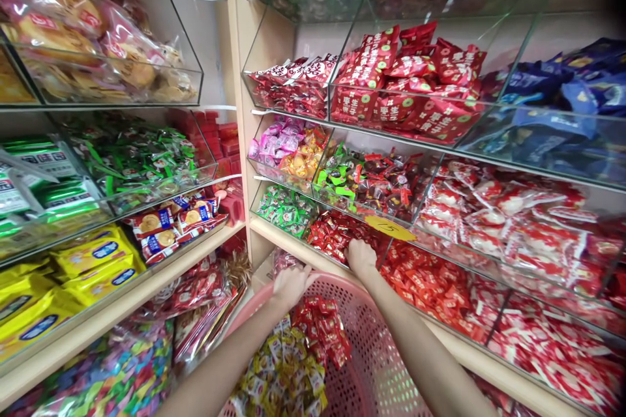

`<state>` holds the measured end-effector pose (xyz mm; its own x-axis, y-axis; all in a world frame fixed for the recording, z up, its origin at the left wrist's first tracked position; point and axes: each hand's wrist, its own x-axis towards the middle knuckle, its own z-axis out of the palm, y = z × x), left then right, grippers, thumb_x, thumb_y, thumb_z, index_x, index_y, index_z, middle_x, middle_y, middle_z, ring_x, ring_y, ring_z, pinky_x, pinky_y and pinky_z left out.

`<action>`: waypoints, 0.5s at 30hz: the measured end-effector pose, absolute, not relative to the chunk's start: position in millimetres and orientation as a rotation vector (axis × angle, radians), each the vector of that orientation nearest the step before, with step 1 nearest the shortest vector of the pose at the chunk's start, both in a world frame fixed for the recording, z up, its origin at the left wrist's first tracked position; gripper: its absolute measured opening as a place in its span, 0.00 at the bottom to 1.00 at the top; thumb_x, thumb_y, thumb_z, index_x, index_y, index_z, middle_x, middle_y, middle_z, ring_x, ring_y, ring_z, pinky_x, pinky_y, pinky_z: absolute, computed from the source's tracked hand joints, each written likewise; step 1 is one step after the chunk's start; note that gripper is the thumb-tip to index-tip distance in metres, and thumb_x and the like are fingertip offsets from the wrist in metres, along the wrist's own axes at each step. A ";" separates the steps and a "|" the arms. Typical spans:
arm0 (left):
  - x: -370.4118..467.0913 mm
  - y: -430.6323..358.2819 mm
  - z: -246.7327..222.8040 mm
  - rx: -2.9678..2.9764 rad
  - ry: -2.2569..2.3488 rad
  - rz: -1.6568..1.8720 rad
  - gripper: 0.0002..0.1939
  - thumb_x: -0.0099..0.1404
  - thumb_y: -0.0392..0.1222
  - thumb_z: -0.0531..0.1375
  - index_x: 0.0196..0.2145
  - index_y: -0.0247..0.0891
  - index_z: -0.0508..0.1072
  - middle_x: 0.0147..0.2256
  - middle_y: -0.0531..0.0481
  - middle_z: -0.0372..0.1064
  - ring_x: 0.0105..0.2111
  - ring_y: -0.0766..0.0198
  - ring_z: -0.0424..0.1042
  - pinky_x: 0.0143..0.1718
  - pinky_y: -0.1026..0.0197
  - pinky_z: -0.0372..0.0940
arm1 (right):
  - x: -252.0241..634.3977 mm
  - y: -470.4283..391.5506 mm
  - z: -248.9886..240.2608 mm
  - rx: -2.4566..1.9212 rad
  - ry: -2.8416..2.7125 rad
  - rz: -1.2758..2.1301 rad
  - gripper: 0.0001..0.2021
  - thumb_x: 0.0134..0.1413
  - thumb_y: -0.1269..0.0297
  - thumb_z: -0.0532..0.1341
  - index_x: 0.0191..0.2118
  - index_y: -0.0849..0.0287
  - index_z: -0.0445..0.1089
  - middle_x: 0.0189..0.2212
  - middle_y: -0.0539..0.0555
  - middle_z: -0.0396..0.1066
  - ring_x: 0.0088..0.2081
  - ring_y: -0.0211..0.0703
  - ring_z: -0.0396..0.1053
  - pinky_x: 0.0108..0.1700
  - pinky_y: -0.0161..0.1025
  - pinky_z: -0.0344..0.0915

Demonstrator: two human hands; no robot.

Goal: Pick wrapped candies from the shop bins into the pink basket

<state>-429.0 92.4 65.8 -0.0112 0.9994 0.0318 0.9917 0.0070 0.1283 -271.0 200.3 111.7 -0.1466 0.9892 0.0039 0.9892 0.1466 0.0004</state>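
Note:
A pink perforated basket [359, 332] stands below the shelf, holding yellow-wrapped candies [283, 371] and a heap of red-wrapped candies [323, 329]. My left hand [292, 283] grips the basket's far rim, fingers bent over it. Beyond and right of the rim, my right hand [362, 256] is closed at the front of a clear bin of small dark red candies [335, 231]; whatever it holds is hidden. A yellow oval tag marked 15 [390, 227] sits just above that hand.
Clear bins of green candies [286, 208], orange-red candies [425, 280] and red-white packets [513, 208] surround the right hand. A wooden shelf edge [303, 251] runs behind the basket. On the left, another shelf bears yellow packs [92, 254].

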 end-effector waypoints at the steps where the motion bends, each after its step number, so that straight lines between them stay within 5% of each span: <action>1: -429.2 92.3 65.6 2.166 2.175 0.179 0.28 0.65 0.58 0.36 0.44 0.40 0.67 0.37 0.42 0.71 0.36 0.57 0.72 0.36 0.57 0.64 | -271.8 200.5 112.1 -2.062 -2.366 0.010 0.15 0.55 0.64 0.53 0.41 0.67 0.71 0.39 0.68 0.71 0.42 0.49 0.70 0.38 0.38 0.65; 15: -430.7 93.8 65.1 2.206 2.165 0.164 0.27 0.65 0.58 0.37 0.44 0.40 0.67 0.36 0.43 0.72 0.36 0.55 0.72 0.34 0.56 0.66 | -266.1 176.8 163.8 -2.055 -2.431 0.050 0.19 0.54 0.56 0.54 0.44 0.66 0.68 0.41 0.68 0.70 0.44 0.50 0.69 0.40 0.38 0.62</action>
